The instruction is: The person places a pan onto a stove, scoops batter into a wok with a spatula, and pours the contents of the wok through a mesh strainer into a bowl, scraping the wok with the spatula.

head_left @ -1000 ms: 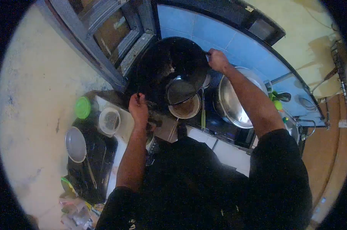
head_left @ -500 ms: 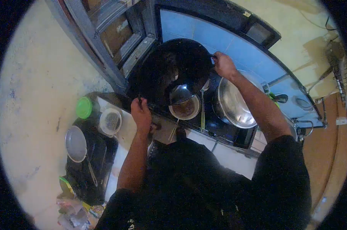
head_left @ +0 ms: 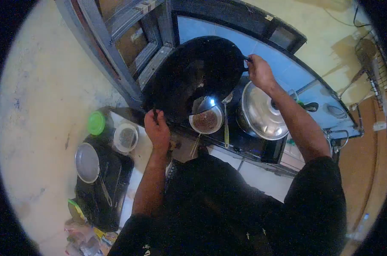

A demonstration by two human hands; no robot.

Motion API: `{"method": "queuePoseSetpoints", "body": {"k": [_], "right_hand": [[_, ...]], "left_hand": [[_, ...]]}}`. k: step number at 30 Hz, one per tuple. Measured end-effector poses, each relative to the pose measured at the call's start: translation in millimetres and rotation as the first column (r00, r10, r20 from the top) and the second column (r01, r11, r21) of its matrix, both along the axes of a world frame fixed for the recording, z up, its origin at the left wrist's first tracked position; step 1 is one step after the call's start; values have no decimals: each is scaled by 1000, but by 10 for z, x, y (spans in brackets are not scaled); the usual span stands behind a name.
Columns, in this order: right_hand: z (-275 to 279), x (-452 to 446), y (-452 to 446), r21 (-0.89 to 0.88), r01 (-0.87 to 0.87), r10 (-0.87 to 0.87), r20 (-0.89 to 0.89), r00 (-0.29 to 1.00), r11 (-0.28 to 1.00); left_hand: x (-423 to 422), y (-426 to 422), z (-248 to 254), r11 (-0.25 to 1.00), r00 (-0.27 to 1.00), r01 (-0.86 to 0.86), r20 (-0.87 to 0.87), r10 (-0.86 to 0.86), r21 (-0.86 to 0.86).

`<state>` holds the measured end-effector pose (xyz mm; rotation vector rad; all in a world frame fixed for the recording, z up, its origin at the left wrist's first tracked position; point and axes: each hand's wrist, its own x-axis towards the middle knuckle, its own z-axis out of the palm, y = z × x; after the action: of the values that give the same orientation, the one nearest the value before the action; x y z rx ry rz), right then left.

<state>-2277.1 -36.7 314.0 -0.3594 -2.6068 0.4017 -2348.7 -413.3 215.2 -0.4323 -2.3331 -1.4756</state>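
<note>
A large black wok (head_left: 180, 81) is tilted toward me, held by its two side handles. My left hand (head_left: 157, 131) is closed round the near-left handle, and my right hand (head_left: 261, 73) grips the far-right one. At the wok's lowered rim lies a shiny patch that looks like liquid, with a bright glint. Right below that rim sits a wire-handled strainer (head_left: 207, 123) with a brownish inside; what supports it is hidden. A long-handled spoon or ladle (head_left: 226, 128) lies just right of the strainer.
A large lidded metal pot (head_left: 264, 113) stands on the stove (head_left: 255, 149) to the right. At left are a green-lidded jar (head_left: 96, 123), a small white container (head_left: 126, 137), and another strainer (head_left: 87, 163) on a black surface. A window frame (head_left: 116, 47) rises beside the wok.
The wok has risen slightly on the right, its right handle moving up and rightward with my right hand. A bright glint now shows at its lower rim. My left hand stays nearly in place.
</note>
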Motion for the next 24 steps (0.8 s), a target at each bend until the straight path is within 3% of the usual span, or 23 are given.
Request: {"method": "queuePoseSetpoints", "body": {"k": [1, 3, 6, 15, 18, 24], "right_hand": [[35, 23, -6, -18, 1, -1, -11, 1000, 1000], [146, 57, -41, -54, 0, -2, -33, 999, 999], [183, 79, 9, 102, -22, 32, -102, 994, 995], [341, 157, -54, 16, 23, -21, -114, 993, 1000], [352, 181, -27, 122, 16, 2, -152, 988, 992], [393, 194, -15, 19, 39, -36, -141, 989, 999]], "left_hand": [[1, -23, 59, 997, 1000, 5, 3, -5, -75], [36, 11, 164, 1000, 1000, 16, -25, -15, 19], [12, -2, 146, 998, 995, 38, -92, -34, 41], [30, -28, 272, 999, 988, 30, -150, -25, 28], [57, -12, 359, 998, 987, 34, -156, -26, 46], [60, 12, 382, 994, 988, 20, -154, -4, 104]]}}
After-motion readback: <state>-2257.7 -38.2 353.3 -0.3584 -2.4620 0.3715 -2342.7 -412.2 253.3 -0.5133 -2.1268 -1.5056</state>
